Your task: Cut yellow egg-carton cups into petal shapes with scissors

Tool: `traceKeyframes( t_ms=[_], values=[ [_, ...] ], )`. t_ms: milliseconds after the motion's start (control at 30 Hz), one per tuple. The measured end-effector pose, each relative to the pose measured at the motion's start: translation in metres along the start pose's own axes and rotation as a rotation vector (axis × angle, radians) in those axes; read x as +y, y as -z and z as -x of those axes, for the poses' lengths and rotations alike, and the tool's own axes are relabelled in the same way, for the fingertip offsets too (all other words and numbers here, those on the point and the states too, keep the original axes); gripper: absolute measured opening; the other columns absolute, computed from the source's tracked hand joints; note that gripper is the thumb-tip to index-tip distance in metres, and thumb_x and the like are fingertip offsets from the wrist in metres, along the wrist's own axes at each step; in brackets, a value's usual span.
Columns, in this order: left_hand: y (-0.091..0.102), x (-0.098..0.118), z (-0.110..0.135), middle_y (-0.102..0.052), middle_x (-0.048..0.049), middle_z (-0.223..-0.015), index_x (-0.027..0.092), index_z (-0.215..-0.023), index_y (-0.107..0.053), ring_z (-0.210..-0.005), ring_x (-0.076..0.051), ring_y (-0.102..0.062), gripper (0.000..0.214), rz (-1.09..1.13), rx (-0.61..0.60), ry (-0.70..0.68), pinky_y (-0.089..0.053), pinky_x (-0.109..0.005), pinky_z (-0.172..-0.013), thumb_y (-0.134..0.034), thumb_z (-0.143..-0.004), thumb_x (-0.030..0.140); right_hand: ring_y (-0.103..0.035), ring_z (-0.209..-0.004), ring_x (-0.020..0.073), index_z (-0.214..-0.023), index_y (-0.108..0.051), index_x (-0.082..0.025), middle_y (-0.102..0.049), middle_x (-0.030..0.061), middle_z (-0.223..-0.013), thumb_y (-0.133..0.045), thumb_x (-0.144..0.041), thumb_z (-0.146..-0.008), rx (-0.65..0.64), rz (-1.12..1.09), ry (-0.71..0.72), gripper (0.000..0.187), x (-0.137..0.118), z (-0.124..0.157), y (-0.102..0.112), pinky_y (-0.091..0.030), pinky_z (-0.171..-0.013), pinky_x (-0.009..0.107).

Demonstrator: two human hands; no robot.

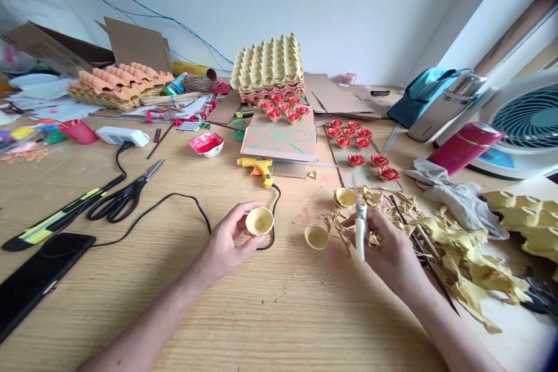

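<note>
My left hand (239, 229) is closed around a yellow egg-carton cup (260, 222), its hollow side facing me. To the right, my right hand (386, 241) grips a small tool with a pale handle (360, 235) and a greyish metal part. Its exact kind is not clear. Between my hands, a second yellow cup (316, 236) rests on the table. Just beyond my right hand's tool stand a few stacked cups (344, 197). Torn yellow carton scraps (473, 258) lie around and under my right hand.
Ahead lies a yellow glue gun (257, 170), its cord running left. Red paper roses (356, 160) sit on cardboard (279, 142) farther back. Black scissors (124, 195), a utility knife (56, 218) and a phone (41, 279) lie left. A fan (518, 122) and a pink flask (466, 148) stand right.
</note>
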State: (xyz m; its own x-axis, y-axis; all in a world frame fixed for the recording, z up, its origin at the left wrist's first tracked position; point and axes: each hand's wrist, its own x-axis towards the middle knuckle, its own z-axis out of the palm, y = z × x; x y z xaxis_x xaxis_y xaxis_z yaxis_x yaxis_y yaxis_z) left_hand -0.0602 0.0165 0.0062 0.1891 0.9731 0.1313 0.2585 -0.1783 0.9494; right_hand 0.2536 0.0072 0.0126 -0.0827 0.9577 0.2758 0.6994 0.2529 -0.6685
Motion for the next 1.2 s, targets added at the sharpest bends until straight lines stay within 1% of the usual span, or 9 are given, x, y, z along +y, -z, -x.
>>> traceKeyframes(
  t_ms=[100, 200, 400, 533, 633, 767, 933, 1067, 1200],
  values=[
    [-0.001, 0.000, 0.000, -0.063, -0.0124, -0.123, 0.018, -0.125, -0.052, -0.107, -0.022, -0.066, 0.050, 0.029, 0.012, 0.022, -0.055, -0.035, -0.093, -0.066, -0.078, 0.025, -0.054, -0.062, 0.0162, -0.087, -0.057, -0.023, -0.062, 0.0006, -0.071, -0.057, -0.024, -0.086, -0.080, 0.073, 0.049, 0.001, -0.007, -0.001, -0.012, -0.043, -0.060, 0.027],
    [-0.002, -0.002, -0.001, -0.064, -0.0125, -0.123, 0.018, -0.123, -0.054, -0.107, -0.024, -0.066, 0.050, 0.023, 0.015, 0.031, -0.055, -0.036, -0.092, -0.069, -0.075, 0.028, -0.049, -0.059, 0.0149, -0.080, -0.052, -0.023, -0.058, -0.0005, -0.069, -0.056, -0.023, -0.086, -0.117, 0.119, 0.052, 0.007, -0.011, -0.003, -0.019, -0.040, -0.058, 0.025],
    [-0.005, 0.001, -0.001, -0.064, -0.0130, -0.124, 0.017, -0.119, -0.056, -0.107, -0.024, -0.066, 0.049, 0.047, 0.012, 0.027, -0.055, -0.036, -0.092, -0.071, -0.074, 0.029, -0.045, -0.060, 0.0147, -0.075, -0.044, -0.024, -0.053, -0.0023, -0.067, -0.053, -0.020, -0.084, -0.056, 0.157, 0.058, 0.014, -0.010, -0.002, -0.020, -0.038, -0.059, 0.026],
    [-0.006, 0.008, 0.000, -0.066, -0.0118, -0.119, 0.017, -0.123, -0.055, -0.103, -0.023, -0.067, 0.050, 0.056, -0.015, 0.057, -0.056, -0.036, -0.090, -0.067, -0.076, 0.030, -0.049, -0.064, 0.0158, -0.082, -0.049, -0.023, -0.056, -0.0008, -0.072, -0.052, -0.020, -0.084, 0.008, 0.102, 0.013, 0.005, -0.010, -0.001, -0.017, -0.040, -0.062, 0.027],
    [-0.006, 0.010, 0.001, -0.066, -0.0112, -0.118, 0.018, -0.124, -0.055, -0.105, -0.023, -0.066, 0.051, 0.063, -0.028, 0.057, -0.056, -0.036, -0.091, -0.067, -0.077, 0.029, -0.052, -0.064, 0.0165, -0.083, -0.050, -0.023, -0.059, -0.0003, -0.073, -0.054, -0.022, -0.083, -0.028, 0.074, -0.002, 0.004, -0.012, -0.003, -0.020, -0.042, -0.063, 0.027],
    [-0.006, 0.011, 0.001, -0.066, -0.0111, -0.119, 0.018, -0.124, -0.056, -0.108, -0.024, -0.065, 0.049, 0.079, -0.051, 0.065, -0.055, -0.036, -0.093, -0.067, -0.077, 0.028, -0.049, -0.060, 0.0156, -0.077, -0.043, -0.024, -0.055, -0.0026, -0.067, -0.056, -0.020, -0.080, -0.074, 0.103, 0.032, 0.014, -0.012, -0.004, -0.026, -0.040, -0.061, 0.026],
    [-0.006, 0.010, 0.002, -0.064, -0.0113, -0.123, 0.018, -0.125, -0.055, -0.112, -0.024, -0.064, 0.049, 0.118, -0.064, 0.066, -0.054, -0.035, -0.096, -0.067, -0.079, 0.027, -0.043, -0.057, 0.0145, -0.075, -0.041, -0.024, -0.051, -0.0036, -0.064, -0.052, -0.022, -0.084, -0.035, 0.117, 0.036, 0.014, -0.015, -0.002, -0.026, -0.037, -0.058, 0.026],
    [-0.006, 0.012, 0.003, -0.063, -0.0117, -0.123, 0.018, -0.125, -0.054, -0.111, -0.024, -0.063, 0.049, 0.150, -0.048, 0.089, -0.053, -0.036, -0.096, -0.067, -0.079, 0.026, -0.046, -0.060, 0.0152, -0.080, -0.047, -0.024, -0.054, -0.0023, -0.068, -0.054, -0.024, -0.085, 0.004, 0.101, 0.017, 0.008, -0.012, -0.003, -0.021, -0.039, -0.060, 0.026],
    [-0.004, 0.014, 0.004, -0.062, -0.0114, -0.123, 0.019, -0.127, -0.053, -0.109, -0.024, -0.063, 0.051, 0.198, -0.056, 0.110, -0.053, -0.035, -0.096, -0.068, -0.079, 0.028, -0.052, -0.063, 0.0162, -0.084, -0.051, -0.023, -0.058, -0.0007, -0.072, -0.059, -0.028, -0.085, 0.108, 0.106, -0.033, 0.010, 0.001, -0.005, -0.010, -0.041, -0.062, 0.028]
  ],
)
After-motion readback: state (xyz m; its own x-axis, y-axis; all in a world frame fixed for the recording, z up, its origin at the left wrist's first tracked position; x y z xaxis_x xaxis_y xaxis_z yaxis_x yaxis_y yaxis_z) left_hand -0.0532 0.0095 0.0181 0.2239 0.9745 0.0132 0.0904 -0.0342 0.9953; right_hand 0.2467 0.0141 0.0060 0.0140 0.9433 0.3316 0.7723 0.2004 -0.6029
